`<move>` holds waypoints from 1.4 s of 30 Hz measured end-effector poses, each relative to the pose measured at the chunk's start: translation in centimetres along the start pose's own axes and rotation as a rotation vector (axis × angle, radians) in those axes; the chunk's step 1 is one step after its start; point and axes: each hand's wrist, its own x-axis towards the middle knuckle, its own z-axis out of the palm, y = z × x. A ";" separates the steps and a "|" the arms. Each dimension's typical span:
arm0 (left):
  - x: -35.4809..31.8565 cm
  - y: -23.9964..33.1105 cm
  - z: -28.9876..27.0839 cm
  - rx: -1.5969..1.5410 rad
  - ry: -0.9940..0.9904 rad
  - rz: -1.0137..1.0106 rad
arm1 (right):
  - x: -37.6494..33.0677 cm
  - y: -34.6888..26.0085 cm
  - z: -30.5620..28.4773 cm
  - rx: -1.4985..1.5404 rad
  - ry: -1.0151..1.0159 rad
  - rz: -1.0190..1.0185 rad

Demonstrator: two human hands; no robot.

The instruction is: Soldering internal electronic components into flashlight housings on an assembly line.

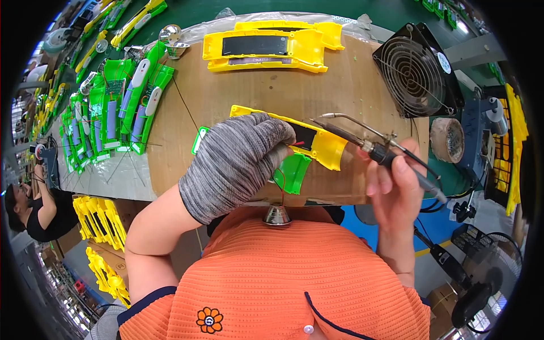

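My left hand [238, 158], in a grey knitted glove, is closed over the work with thumb and fingertips pinched on a thin red wire [298, 143]. Beneath it lies a yellow plastic housing [330, 148] with a dark panel, and a green casing [293, 174] juts out on the near side. Much of both is hidden by the glove. A silver cone-shaped reflector [277, 215] sits at the table's front edge, with a red wire running up from it. My bare right hand [396, 187] grips a soldering iron [381, 154] with a curved metal feed tube; its tip hovers above the yellow housing.
Stacked yellow housings [309, 51] lie at the far side. Several green casings [136, 107] with batteries and wires crowd the left. A black fan [411, 73] and a round brownish holder [446, 140] stand at right. Another person [42, 207] is at far left.
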 end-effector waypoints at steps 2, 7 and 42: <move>0.6 0.3 -0.3 0.071 -0.114 -0.043 | 0.7 -1.6 -1.0 -0.103 -0.035 0.013; 1.7 1.3 -0.1 0.248 -0.192 -0.068 | 2.1 -3.7 -0.6 -0.328 -0.155 0.081; 3.7 3.2 -0.7 0.351 -0.333 -0.083 | 2.0 -4.4 -1.0 -0.385 -0.174 0.108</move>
